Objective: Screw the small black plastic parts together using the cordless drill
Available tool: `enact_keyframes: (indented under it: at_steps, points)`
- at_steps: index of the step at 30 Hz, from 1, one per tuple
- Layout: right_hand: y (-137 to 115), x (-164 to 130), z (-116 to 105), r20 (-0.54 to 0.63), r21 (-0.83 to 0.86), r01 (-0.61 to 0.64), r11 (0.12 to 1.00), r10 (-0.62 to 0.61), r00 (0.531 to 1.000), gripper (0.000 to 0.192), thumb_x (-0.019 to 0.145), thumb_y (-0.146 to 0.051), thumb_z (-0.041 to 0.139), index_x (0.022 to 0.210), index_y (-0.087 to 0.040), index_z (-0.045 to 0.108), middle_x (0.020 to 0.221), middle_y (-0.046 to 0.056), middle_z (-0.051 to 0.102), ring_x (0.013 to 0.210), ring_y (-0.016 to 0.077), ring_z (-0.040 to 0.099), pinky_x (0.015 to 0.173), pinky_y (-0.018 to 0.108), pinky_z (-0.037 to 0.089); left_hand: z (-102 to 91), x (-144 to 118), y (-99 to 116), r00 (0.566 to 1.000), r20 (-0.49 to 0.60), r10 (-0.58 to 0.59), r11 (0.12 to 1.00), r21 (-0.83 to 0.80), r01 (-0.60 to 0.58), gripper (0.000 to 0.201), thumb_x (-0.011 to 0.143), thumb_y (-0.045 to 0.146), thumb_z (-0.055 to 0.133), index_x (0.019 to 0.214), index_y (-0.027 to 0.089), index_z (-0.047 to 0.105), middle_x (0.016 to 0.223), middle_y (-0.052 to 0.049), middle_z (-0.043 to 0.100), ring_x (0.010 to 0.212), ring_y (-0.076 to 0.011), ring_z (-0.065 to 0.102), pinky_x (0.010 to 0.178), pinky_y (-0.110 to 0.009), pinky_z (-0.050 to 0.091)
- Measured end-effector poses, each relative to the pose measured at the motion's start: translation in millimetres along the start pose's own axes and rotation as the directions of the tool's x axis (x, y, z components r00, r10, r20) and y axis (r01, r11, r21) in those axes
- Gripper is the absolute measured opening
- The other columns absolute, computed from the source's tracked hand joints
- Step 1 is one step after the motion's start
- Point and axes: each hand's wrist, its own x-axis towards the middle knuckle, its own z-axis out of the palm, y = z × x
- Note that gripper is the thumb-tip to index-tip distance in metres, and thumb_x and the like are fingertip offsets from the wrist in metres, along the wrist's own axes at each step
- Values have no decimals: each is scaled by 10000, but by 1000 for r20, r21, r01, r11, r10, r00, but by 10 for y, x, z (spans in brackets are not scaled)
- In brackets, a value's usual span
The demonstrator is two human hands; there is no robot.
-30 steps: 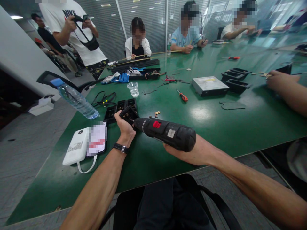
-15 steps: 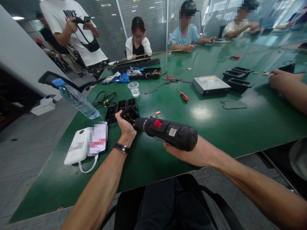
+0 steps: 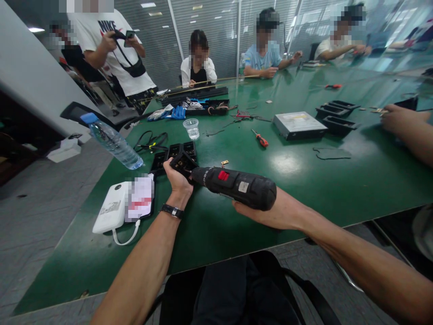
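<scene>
My left hand (image 3: 178,179) is closed on a small black plastic box (image 3: 183,163), its open side tilted up with brass-coloured bits inside. A black cordless drill (image 3: 241,186) with a red switch is in my right hand (image 3: 267,212), whose fingers wrap round the grip, partly hidden under the body. The drill's nose points left into the box; where its tip meets the box is too small to make out. Similar black boxes (image 3: 175,151) stand just behind my left hand. A small brass plate (image 3: 225,162) lies on the table by the drill.
On the green table (image 3: 209,243) are a water bottle (image 3: 113,142), a white power bank (image 3: 111,208) cabled to a phone (image 3: 140,198), a plastic cup (image 3: 191,129), a red screwdriver (image 3: 260,138) and a metal-cased drive (image 3: 300,125). A co-worker's hand (image 3: 395,116) is at the right.
The view has shifted slightly. Both hands keep their hold, and the drill stays against the box with almost no movement.
</scene>
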Motion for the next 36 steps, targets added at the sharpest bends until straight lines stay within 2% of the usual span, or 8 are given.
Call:
enact_keyframes:
  at_steps: [5, 9, 15, 19, 22, 26, 32, 36]
  points:
    - [-33, 19, -43, -18, 37, 17, 999, -16, 1000, 141, 885, -145, 712, 979, -226, 778, 918, 19, 835, 837, 213, 746, 833, 350, 655, -50, 49, -28, 999, 29, 21, 1000, 13, -22, 433, 931, 682, 563, 823, 264, 588, 714, -8, 655, 616, -188, 676, 545, -272, 451]
    - [-46, 13, -40, -17, 67, -18, 998, 19, 1000, 141, 888, -133, 702, 959, -236, 767, 848, -6, 796, 821, 202, 749, 796, 314, 648, -34, 37, -25, 999, 17, 36, 999, 27, -36, 416, 941, 662, 535, 836, 265, 596, 731, -8, 658, 649, -197, 687, 586, -281, 488]
    - [0, 26, -27, -4, 12, 33, 999, -33, 999, 107, 882, -132, 719, 927, -229, 727, 886, 18, 801, 817, 206, 733, 821, 345, 642, -13, 19, -17, 999, -10, 33, 999, 28, -33, 424, 936, 662, 542, 814, 260, 604, 719, -8, 659, 661, -197, 678, 672, -304, 549]
    - [-15, -1, -35, -26, 23, 26, 999, -26, 999, 88, 892, -170, 721, 861, -247, 692, 796, 1, 768, 728, 193, 688, 679, 308, 586, -70, 29, -18, 1000, -5, -2, 999, 40, 3, 444, 911, 689, 588, 851, 255, 655, 769, -13, 710, 675, -197, 700, 671, -309, 539]
    - [-2, -32, -35, -30, 36, -15, 999, 17, 999, 207, 876, -209, 741, 739, -276, 600, 659, -15, 687, 601, 186, 616, 521, 293, 474, -124, 43, -32, 999, 7, -44, 998, 38, 44, 409, 892, 666, 626, 846, 260, 658, 756, -12, 714, 676, -214, 718, 668, -320, 536]
    - [69, -71, -11, -29, 60, -20, 998, 22, 999, 184, 873, -254, 744, 743, -286, 618, 673, -11, 715, 576, 190, 633, 504, 305, 478, -143, 39, -58, 999, -20, -45, 998, 39, 46, 418, 875, 670, 656, 880, 255, 706, 783, -25, 742, 681, -225, 721, 594, -317, 472]
    - [208, -135, 32, -97, 29, -43, 999, 45, 994, 127, 887, -302, 731, 786, -283, 656, 737, 20, 754, 603, 214, 703, 519, 320, 516, -110, 1, -66, 998, -30, -62, 998, 26, 63, 418, 864, 648, 670, 892, 236, 731, 779, -32, 752, 634, -217, 699, 573, -323, 468]
    - [200, -137, 16, -52, 41, -42, 998, 44, 998, 181, 890, -293, 729, 744, -289, 623, 686, 21, 717, 585, 226, 674, 498, 327, 494, -144, 30, -78, 998, -17, -55, 998, 31, 55, 417, 854, 660, 695, 913, 248, 730, 787, -28, 755, 649, -234, 725, 586, -326, 489]
